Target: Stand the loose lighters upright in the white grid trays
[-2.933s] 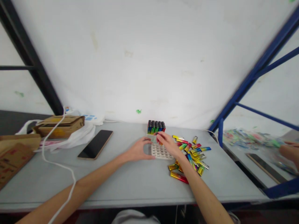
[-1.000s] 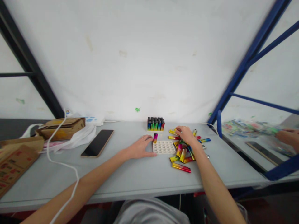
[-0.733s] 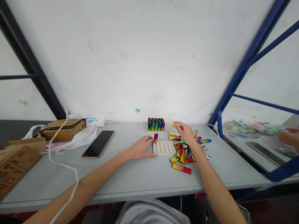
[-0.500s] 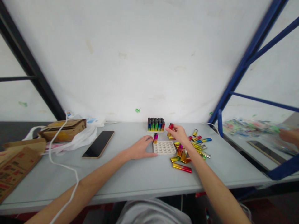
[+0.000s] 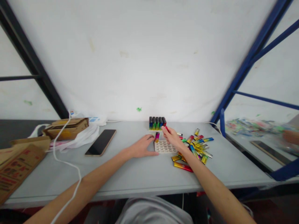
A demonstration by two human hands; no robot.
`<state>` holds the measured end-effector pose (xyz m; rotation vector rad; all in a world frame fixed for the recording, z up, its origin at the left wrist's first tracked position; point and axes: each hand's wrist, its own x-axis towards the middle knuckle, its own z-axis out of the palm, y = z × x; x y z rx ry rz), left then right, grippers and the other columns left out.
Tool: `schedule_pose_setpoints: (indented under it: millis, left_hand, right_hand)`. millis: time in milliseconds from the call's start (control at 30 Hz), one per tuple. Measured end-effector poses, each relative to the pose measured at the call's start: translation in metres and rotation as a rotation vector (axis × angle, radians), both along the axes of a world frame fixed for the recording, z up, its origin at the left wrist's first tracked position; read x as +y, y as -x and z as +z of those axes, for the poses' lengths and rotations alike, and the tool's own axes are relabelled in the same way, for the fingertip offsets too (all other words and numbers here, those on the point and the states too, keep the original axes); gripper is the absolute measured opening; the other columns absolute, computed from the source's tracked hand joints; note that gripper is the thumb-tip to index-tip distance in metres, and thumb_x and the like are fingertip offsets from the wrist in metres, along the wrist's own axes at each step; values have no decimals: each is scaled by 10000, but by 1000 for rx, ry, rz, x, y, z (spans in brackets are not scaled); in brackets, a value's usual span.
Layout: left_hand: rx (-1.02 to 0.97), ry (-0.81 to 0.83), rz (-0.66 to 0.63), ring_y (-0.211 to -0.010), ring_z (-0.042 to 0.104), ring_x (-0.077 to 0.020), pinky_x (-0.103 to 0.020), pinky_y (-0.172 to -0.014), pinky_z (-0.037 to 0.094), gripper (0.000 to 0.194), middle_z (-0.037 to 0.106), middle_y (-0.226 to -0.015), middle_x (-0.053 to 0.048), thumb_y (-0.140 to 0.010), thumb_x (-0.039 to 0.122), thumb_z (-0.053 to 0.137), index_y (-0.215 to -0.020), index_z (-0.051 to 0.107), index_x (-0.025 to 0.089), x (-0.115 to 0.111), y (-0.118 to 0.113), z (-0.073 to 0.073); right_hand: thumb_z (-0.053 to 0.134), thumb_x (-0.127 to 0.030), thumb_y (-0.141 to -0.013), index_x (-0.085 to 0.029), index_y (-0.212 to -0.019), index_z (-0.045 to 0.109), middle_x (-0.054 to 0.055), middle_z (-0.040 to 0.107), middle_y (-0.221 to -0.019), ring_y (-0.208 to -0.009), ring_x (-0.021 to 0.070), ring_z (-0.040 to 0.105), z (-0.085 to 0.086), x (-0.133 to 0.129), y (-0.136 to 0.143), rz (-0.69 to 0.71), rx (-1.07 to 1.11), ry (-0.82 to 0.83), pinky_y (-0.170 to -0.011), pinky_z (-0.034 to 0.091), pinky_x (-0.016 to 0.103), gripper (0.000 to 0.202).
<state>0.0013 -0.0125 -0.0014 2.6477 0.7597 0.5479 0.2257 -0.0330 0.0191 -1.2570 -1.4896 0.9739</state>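
A white holed tray lies in front of me, with one purple-and-yellow lighter upright in its far left corner. My left hand rests open at the tray's left side, thumb and fingers spread around that corner. Over the tray's far right part, my right hand pinches a red lighter; its lower end is hidden by the fingers. To the right lies a loose heap of shiny multicoloured lighters, partly behind my right forearm. Behind the tray stands a filled block of black-topped lighters.
On the left are a phone, an opened cardboard box, white plastic wrapping and a hanging white cable. A blue metal frame rises at right; beyond it another person's hand shows near plastic packets.
My right hand has moved left with the red lighter, from above the heap's far edge to over the tray. My left hand stays by the tray. The view has shifted slightly.
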Motion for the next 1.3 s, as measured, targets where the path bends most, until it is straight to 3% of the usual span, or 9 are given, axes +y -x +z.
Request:
schedule_pose_setpoints:
  millis: [100,300,567,733,967,1133,1300]
  left_hand:
    - [-17,-4,-1,-1338,524,-325,-464,-1192,395,713,551,-1423,-159,-847,640,722,-1371,559,185,0,0,0]
    - [-1,-1,11,-1356,514,-325,-457,-1207,379,744,539,-1444,-170,-837,651,728,-1381,553,174,0,1,-1]
    - [10,5,12,-1368,500,-340,-478,-1209,369,754,527,-1462,-172,-844,685,696,-1379,546,176,0,1,1]
    - [-16,6,6,-1339,522,-336,-485,-1191,392,718,548,-1435,-156,-835,670,717,-1358,573,199,0,1,1]
    - [-1,13,3,-1338,516,-331,-465,-1200,384,730,546,-1424,-169,-839,655,724,-1364,572,170,-2,0,3]
    - [-8,25,-6,-1356,500,-336,-480,-1207,369,751,539,-1442,-169,-843,655,721,-1397,550,178,-1,1,2]
    - [-10,28,-11,-1346,509,-330,-477,-1198,378,755,544,-1434,-155,-844,658,723,-1413,538,199,-1,1,2]
  right_hand:
    - [449,-734,-913,-236,-677,423,-48,385,-583,-548,126,350,-1,1,2,-100,-170,-104,-517,281,263,552]
    - [418,-556,-871,-232,-582,384,-39,316,-568,-585,129,334,-3,1,4,-179,-329,-145,-558,227,284,436]
    - [436,-484,-898,-233,-590,370,-37,339,-568,-576,131,350,-1,-3,8,-95,-351,-186,-557,245,278,403]
    - [420,-569,-1007,-238,-761,459,-27,516,-632,-609,162,471,11,-13,6,-62,-408,-280,-591,336,266,415]
    - [376,-506,-1075,-215,-817,558,51,627,-838,-777,192,565,14,-12,-7,69,-700,-483,-738,401,294,429]
    - [416,-525,-1070,-208,-768,615,12,639,-660,-602,166,534,11,-11,-11,146,-782,-378,-635,349,283,481]
    - [466,-469,-1068,-200,-810,653,34,710,-691,-633,182,611,13,-11,-13,157,-770,-354,-644,371,278,417]
